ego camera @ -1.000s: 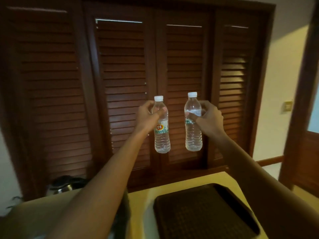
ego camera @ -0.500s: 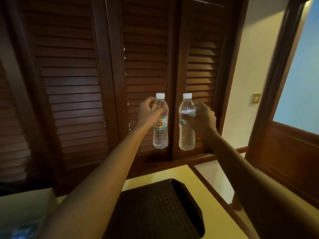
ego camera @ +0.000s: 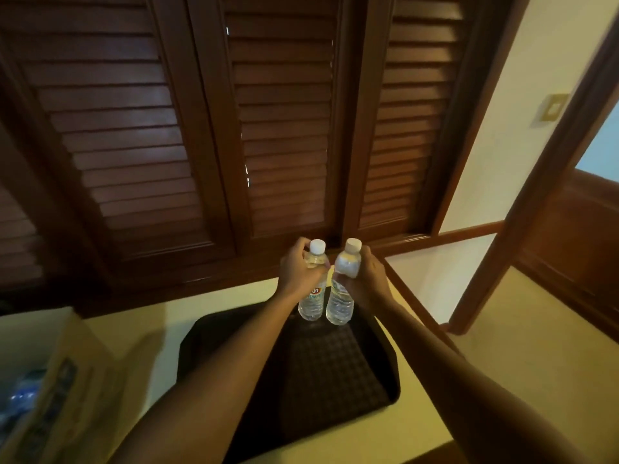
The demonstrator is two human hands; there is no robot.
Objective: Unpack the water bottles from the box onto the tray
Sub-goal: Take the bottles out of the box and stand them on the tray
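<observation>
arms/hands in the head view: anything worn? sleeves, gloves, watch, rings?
Nothing worn that shows. Both forearms are bare all the way to the frame's bottom edge, with no sleeve cuff in view. The left hand and right hand are bare: no gloves, watch or wristband. The light is too dim to rule out rings on the fingers.

The left hand (ego camera: pixel 299 269) covers the upper body of the left bottle (ego camera: pixel 312 301), leaving only part of its label readable, and the right hand (ego camera: pixel 370 279) hides one side of the right bottle (ego camera: pixel 340 301). Whether either bottle's base touches the tray (ego camera: pixel 375 356) cannot be told. Both forearms cross and hide much of the tray. The box (ego camera: pixel 50 390) is cut off by the left edge, its contents a blur.
</observation>
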